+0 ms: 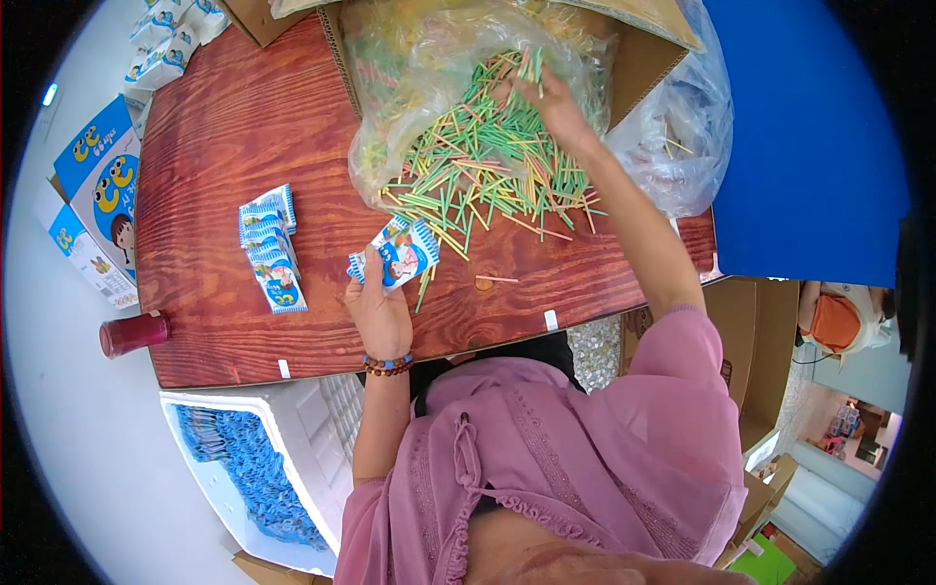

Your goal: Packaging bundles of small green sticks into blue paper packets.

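My left hand [378,310] is closed on a small blue-and-white packet [408,255], held above the table's near part. At the mouth of a clear plastic bag, my right hand [558,109] reaches into a heap of thin candy-like sticks [492,161] in green, yellow and pink. Its fingers are bent around a few sticks [532,66], which poke up beyond them. Left of my left hand lies an overlapping row of similar packets [270,255]. A single pink stick [497,279] rests apart near the table's front edge.
The clear bag [375,146] spills from a cardboard box [643,73] on the red wooden table [224,127]. A red jar [135,333] is at the left edge. Below it, a white foam box [336,487] holds many blue packets. Printed cartons [102,200] stand farther left.
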Demonstrator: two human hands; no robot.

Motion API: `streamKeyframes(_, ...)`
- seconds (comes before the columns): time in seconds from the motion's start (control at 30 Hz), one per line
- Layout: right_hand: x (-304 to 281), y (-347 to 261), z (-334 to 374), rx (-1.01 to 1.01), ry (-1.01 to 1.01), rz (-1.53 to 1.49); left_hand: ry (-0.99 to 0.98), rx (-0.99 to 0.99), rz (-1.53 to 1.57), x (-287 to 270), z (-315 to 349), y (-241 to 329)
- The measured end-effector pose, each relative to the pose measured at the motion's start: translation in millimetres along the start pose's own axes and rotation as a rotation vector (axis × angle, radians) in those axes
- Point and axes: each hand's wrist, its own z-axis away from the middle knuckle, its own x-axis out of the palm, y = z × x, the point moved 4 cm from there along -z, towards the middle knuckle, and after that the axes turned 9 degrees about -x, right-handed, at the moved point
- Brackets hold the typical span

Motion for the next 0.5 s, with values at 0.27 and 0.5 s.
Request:
streamKeyframes(0.27, 33, 33, 29, -0.071, 0.025, 0.351, -0.034, -0.015, 0.036, 6, 3, 3)
streamKeyframes(0.5, 22, 36, 29, 0.048, 0.195, 0.005, -0.013, -0.026, 0.041, 10, 2, 0)
